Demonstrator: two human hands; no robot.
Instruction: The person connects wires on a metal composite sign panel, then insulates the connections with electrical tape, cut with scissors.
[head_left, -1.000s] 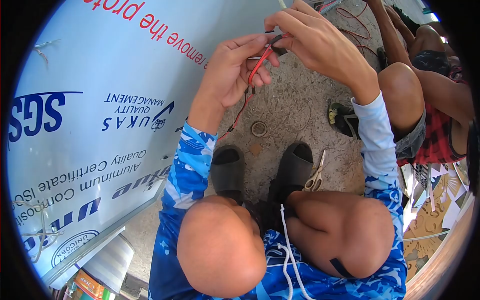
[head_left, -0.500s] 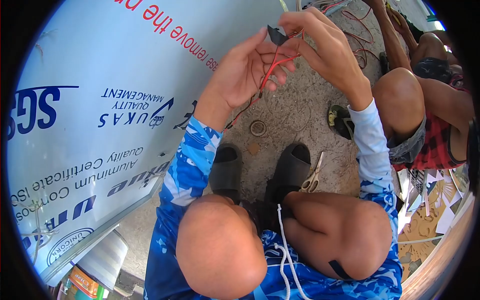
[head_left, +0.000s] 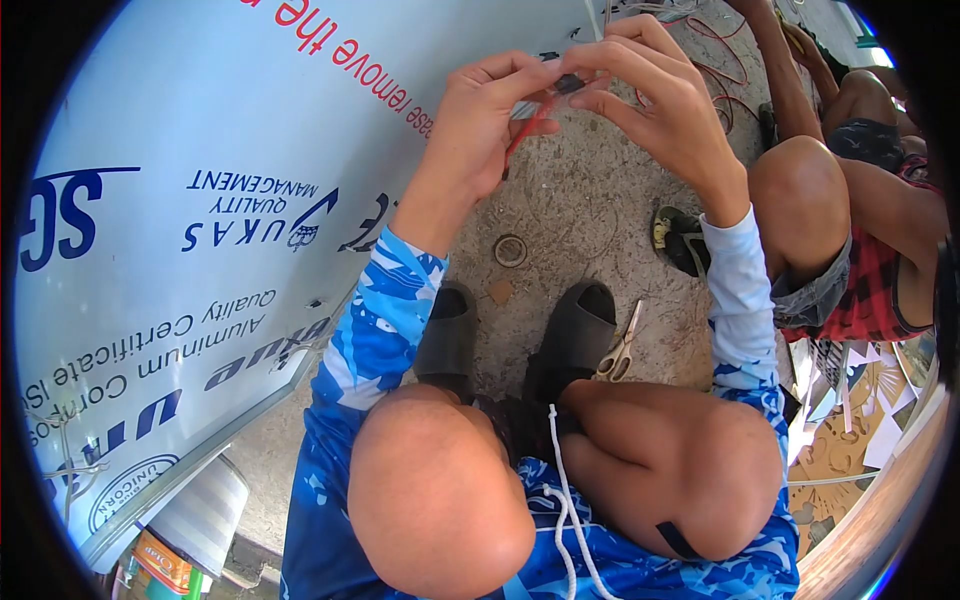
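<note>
I'm apparently wrapping: my left hand (head_left: 487,112) and right hand (head_left: 662,100) are pinching a black piece (head_left: 570,84) beside red wire (head_left: 521,144), calling for steady tension.

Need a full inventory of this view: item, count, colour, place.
red wire: at least one, red, held in the left hand
black piece: one, black, at both hands' fingertips
printed panel: one, silvery blue with blue and red lettering, left side
scissors: one pair, pale handles, floor by the right slide
ring-shaped item: one, dull beige, floor ahead of the slides
loose wire: count unclear, red, floor at top right
orange pack: one, lower left
offcuts: several, mostly white, right edge
other people: at least one, red-black checked clothing, right
slides: two, dark grey, on the feet
sleeves: two, blue and white
left hand, right hand: one each, top centre
</note>
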